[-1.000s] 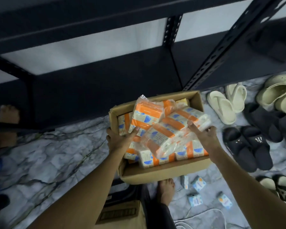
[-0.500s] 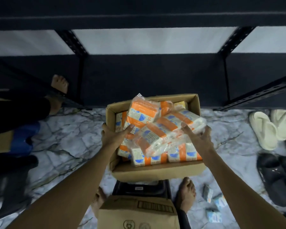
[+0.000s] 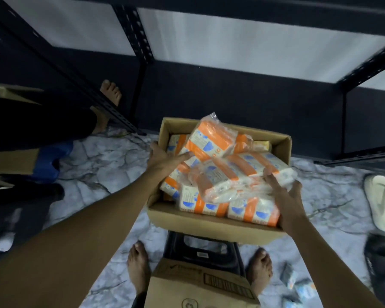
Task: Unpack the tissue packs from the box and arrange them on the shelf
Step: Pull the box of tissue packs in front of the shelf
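Note:
An open cardboard box (image 3: 209, 227) is piled with tissue packs (image 3: 211, 141) in orange, white and blue wrap. My left hand (image 3: 162, 158) grips the box's left wall, thumb lying over the rim onto the packs. On the right wall my right hand (image 3: 287, 196) grips the same way, its thumb resting on a loose top pack (image 3: 227, 181). The black metal shelf (image 3: 231, 96) stands just behind the box, its lower board dark and bare. I cannot tell whether the box rests on the stool below or hangs in my hands.
A black stool (image 3: 205, 252) and a second carton (image 3: 198, 285) sit between my bare feet. Slippers (image 3: 382, 203) lie on the marble floor at right, with small packs (image 3: 298, 285) nearby. Another person's foot (image 3: 110, 91) stands by the shelf post at left.
My view swung so the shelf bay now sits straight ahead and the slippers slid to the right edge. Both hands kept their hold on the box, which looks closer.

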The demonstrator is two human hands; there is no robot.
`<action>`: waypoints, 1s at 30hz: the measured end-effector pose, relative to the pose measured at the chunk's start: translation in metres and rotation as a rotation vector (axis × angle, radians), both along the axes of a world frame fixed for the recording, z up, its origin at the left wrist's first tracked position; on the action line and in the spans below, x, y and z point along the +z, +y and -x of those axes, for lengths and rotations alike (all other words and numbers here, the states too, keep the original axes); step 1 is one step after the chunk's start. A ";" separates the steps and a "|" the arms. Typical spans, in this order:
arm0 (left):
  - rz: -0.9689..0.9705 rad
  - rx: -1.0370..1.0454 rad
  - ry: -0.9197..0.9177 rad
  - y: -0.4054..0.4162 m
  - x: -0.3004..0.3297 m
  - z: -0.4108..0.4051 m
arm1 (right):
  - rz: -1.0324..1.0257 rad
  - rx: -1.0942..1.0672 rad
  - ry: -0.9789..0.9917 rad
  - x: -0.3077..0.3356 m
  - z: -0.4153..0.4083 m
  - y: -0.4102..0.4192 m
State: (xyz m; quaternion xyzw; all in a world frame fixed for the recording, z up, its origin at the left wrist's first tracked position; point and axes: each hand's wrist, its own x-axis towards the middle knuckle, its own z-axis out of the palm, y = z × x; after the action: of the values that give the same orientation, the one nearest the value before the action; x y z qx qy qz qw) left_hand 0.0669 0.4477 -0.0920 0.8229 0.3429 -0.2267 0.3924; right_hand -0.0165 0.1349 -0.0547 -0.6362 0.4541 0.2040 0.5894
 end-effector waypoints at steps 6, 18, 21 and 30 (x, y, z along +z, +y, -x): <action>0.034 0.037 -0.012 0.000 -0.001 -0.008 | -0.055 -0.032 -0.056 0.001 -0.011 -0.005; -0.071 -0.386 -0.430 -0.048 0.052 0.026 | 0.799 0.575 -0.440 0.017 -0.014 -0.002; 0.021 -0.635 -0.325 -0.076 0.055 0.052 | 0.852 0.917 -0.457 0.007 -0.013 0.027; 0.129 -0.656 -0.316 -0.071 0.022 0.056 | 1.076 0.752 -0.569 -0.031 0.000 0.049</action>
State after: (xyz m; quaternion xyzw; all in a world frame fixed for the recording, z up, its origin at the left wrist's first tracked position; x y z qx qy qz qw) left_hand 0.0109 0.3769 -0.0699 0.8874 -0.0191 -0.2319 0.3978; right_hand -0.0166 0.1840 -0.0859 -0.9807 0.0704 -0.0326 0.1793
